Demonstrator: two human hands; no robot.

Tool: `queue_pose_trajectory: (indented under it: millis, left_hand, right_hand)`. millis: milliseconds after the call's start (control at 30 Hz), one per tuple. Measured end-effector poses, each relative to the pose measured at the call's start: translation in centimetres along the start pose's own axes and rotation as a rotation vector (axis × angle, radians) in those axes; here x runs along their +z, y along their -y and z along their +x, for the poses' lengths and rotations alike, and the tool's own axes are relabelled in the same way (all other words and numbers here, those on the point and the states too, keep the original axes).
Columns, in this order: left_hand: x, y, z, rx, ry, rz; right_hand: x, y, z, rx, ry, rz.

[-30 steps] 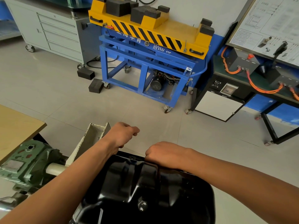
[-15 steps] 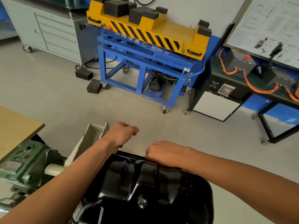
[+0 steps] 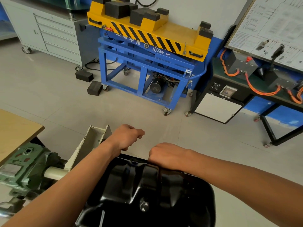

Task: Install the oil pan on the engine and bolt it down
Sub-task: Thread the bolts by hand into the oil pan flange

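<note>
The glossy black oil pan (image 3: 147, 194) fills the bottom centre of the head view, sump side up, with a drain plug (image 3: 144, 206) on top. The engine beneath it is hidden. My right hand (image 3: 165, 155) lies knuckles up on the pan's far rim, its fingers curled down over the edge and out of sight. My left hand (image 3: 126, 136) hovers as a loose fist just past the far left corner of the pan, thumb against the fingers. Nothing shows inside it.
A green gearbox (image 3: 24, 166) with a cream shaft and a cream bracket (image 3: 91, 141) sits left of the pan. A wooden tabletop corner (image 3: 14, 130) juts in at left. Across the tiled floor stand a blue and yellow lift cart (image 3: 147, 51), a grey drawer cabinet (image 3: 54, 33) and a wiring bench (image 3: 262, 82).
Both hands and the pan keep their places. Only the view drifts slightly.
</note>
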State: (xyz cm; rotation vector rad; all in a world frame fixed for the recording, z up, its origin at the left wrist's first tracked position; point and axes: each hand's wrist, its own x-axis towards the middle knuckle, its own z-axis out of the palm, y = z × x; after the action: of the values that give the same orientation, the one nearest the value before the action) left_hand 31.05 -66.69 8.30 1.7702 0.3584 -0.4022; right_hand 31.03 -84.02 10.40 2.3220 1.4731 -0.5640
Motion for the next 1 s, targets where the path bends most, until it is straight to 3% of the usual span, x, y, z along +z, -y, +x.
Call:
queue_pose_trajectory:
  millis: [333,567,1000]
  left_hand:
    - [-0.21,0.17,-0.15,-0.009,-0.016,0.011]
    - [-0.18,0.25,0.00,-0.024,-0.019,0.031]
    - [-0.26,0.07,-0.40,-0.016,-0.023,0.050]
  right_hand:
    - [0.41,-0.12,-0.03,-0.031,-0.104,0.087]
    - [0.28,-0.36,-0.59,-0.038,-0.072,0.217]
    - [0.51,-0.22,-0.08,-0.019,-0.088,0.095]
